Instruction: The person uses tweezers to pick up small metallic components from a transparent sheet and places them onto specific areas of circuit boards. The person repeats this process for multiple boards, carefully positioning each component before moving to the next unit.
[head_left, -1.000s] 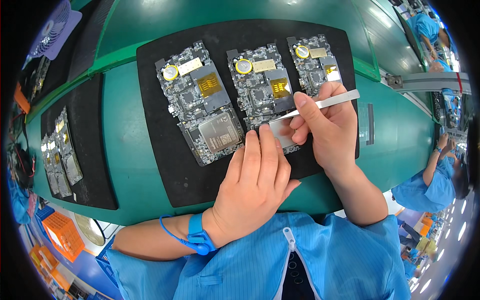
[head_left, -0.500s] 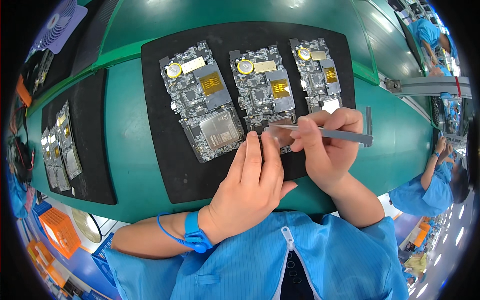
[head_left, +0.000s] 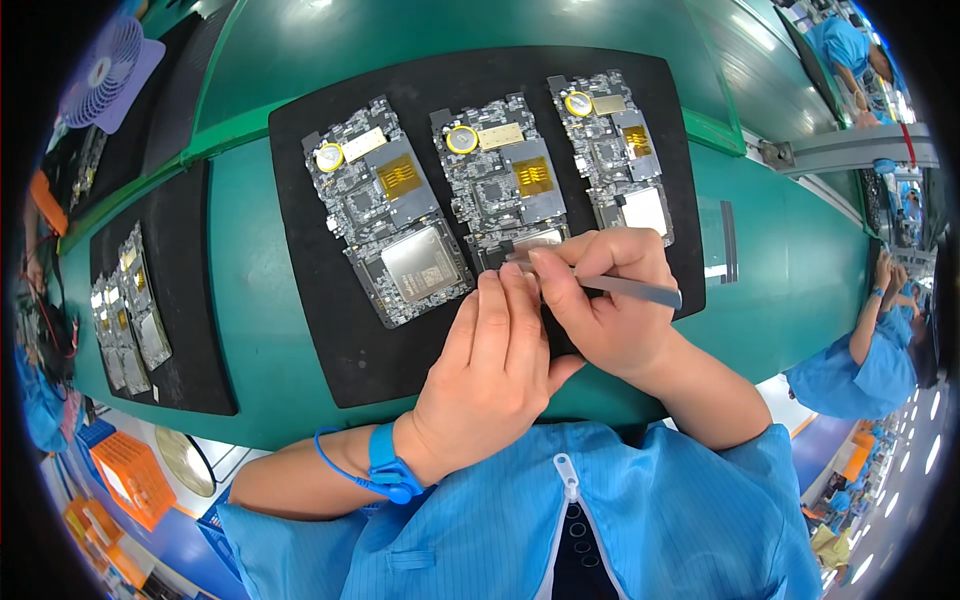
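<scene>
Right hand grips grey metal tweezers; left hand — fingers outstretched — covers the near edge of a dark oblong circuit board. Flat black mat lies bare near-left.

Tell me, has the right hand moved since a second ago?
Yes. Judged against the rightmost circuit board, the right hand has shifted leftward and toward the picture's lower edge, uncovering that board's silver plate.

Purple fan upper left; orange crate lower left; blue-clad co-worker at right
</scene>
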